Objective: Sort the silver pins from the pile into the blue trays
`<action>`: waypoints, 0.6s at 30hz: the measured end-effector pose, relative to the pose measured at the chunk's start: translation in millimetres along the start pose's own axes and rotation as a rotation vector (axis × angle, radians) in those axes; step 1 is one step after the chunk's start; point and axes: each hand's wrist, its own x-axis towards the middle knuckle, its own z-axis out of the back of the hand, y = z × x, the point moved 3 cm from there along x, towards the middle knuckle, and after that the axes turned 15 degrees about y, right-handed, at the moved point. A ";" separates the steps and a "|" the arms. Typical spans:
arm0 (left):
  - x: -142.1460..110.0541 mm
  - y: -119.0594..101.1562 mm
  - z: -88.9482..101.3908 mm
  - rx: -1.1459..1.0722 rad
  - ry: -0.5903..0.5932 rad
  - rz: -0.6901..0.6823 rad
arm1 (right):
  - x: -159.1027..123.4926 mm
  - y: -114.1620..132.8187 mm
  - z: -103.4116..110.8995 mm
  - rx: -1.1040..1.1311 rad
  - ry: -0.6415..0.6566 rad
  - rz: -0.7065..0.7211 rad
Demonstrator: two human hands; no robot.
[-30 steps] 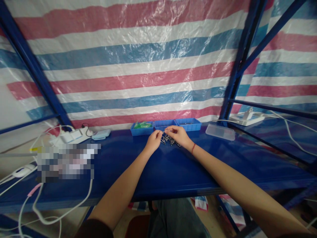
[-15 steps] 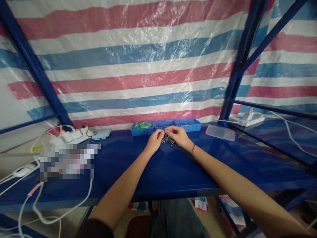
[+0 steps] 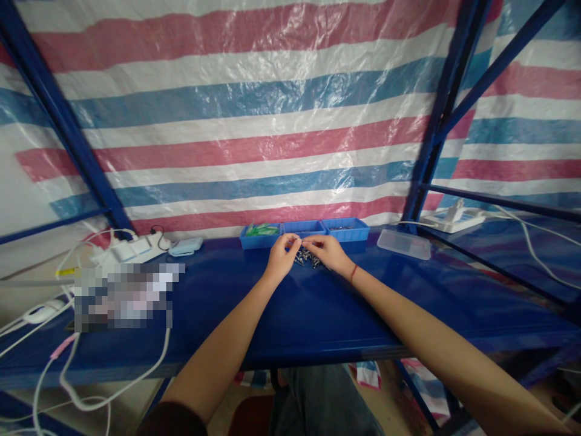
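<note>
My left hand (image 3: 283,254) and my right hand (image 3: 327,249) meet fingertip to fingertip over a pile of small shiny metal pieces (image 3: 307,257) on the blue table. Both hands are closed in a pinch. Whatever lies between the fingers is too small to make out. Just behind them stand three joined blue bins: the left bin (image 3: 259,242) holds green items, the middle bin (image 3: 303,226) is partly hidden by my hands, and the right bin (image 3: 349,232) has small metallic bits inside.
A clear plastic lid (image 3: 403,243) lies right of the bins. Toward the left are a light blue case (image 3: 186,246), a white power strip (image 3: 136,247), loose white cables (image 3: 164,351) and a blurred-out object (image 3: 127,297). Another power strip (image 3: 454,219) sits at the far right.
My fingers have shifted slightly; the left hand's fingers are raised and curled more, and the right hand's fingers have come lower. The rest stays in place.
</note>
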 end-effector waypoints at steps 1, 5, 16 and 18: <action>-0.2 -0.8 -0.4 0.000 0.007 -0.003 | -0.2 0.3 -1.5 -0.002 0.029 0.002; 0.2 0.1 -3.0 -0.047 -0.012 0.059 | 0.7 0.2 -5.1 0.000 0.075 -0.026; 1.0 18.2 -8.1 0.045 0.013 0.180 | -19.1 -68.0 80.2 -0.182 -0.474 -0.689; 0.9 19.9 -8.0 0.063 0.017 0.187 | -25.3 -79.1 91.3 -0.239 -0.481 -0.772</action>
